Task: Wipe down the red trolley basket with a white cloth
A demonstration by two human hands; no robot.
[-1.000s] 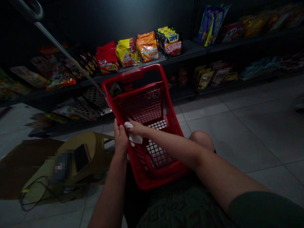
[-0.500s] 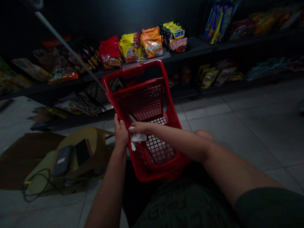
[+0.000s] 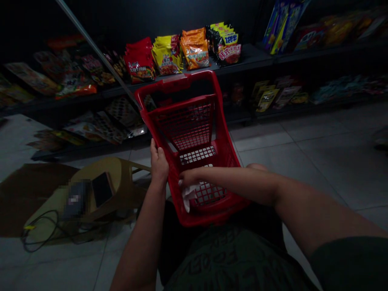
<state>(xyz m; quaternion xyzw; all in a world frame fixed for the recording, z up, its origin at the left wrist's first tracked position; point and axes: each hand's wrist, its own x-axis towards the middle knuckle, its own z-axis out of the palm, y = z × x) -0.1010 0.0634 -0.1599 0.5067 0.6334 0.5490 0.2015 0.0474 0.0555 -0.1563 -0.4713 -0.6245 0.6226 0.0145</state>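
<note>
A red plastic shopping basket with lattice walls stands tilted in front of my body. My left hand grips its left side wall from outside, thumb and fingers pointing up along it. Inside the basket, my right hand is closed on a white cloth and presses it to the inner face of the left wall. Part of the cloth hangs down below my fingers. My right forearm crosses over the basket and hides part of its floor and right side.
Dark shelves with snack packets run behind the basket. A long metal pole slants to its far left corner. To the left, a yellowish stool carries a phone, a blurred dark item and a cable.
My right hand has moved with the cloth down and nearer to me along the inner left wall. The basket and my left hand have shifted slightly right in view.
</note>
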